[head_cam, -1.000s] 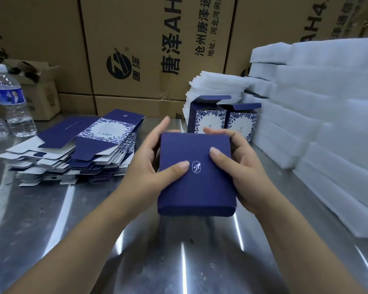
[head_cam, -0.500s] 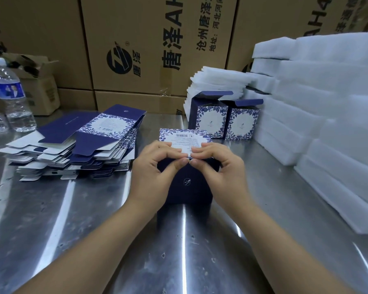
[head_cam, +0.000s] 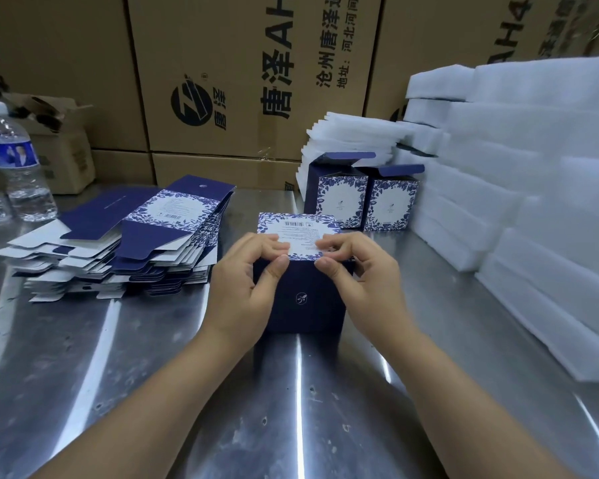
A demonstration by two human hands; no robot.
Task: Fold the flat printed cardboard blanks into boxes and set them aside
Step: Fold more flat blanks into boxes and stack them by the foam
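Nearest lies the brushed metal table [head_cam: 153, 392], scuffed and streaked with reflected light; both forearms reach across it to the box [head_cam: 305, 299], which stands on end at the middle of the table just ahead of the person; its long axis runs upright and its plain dark-blue face with a small white emblem points toward the person; the left hand [head_cam: 246, 285] and the right hand [head_cam: 363, 281] are curled on its top edge, thumbs on the dark face and fingers pinching the printed flap [head_cam: 296, 229], whose barcode side faces up; the flap covers the top, so the box's inside is hidden, and whether the flap is fully tucked cannot be told; to the left, near the box but apart from it, a fanned stack of flat blanks [head_cam: 135, 247] lies on the table; farther back and slightly right, two folded boxes [head_cam: 339, 198] stand upright side by side, touching, floral fronts toward the person, top flaps raised, insides out of sight; thick white foam slabs [head_cam: 533, 202] are stacked along the right edge, with thinner foam sheets [head_cam: 353, 136] piled behind the folded boxes; at far left stands a capped water bottle [head_cam: 18, 160] holding clear water, and behind it a small open carton [head_cam: 63, 146] with dark contents too unclear to name; large brown cartons [head_cam: 239, 81] printed with Chinese characters wall off the back
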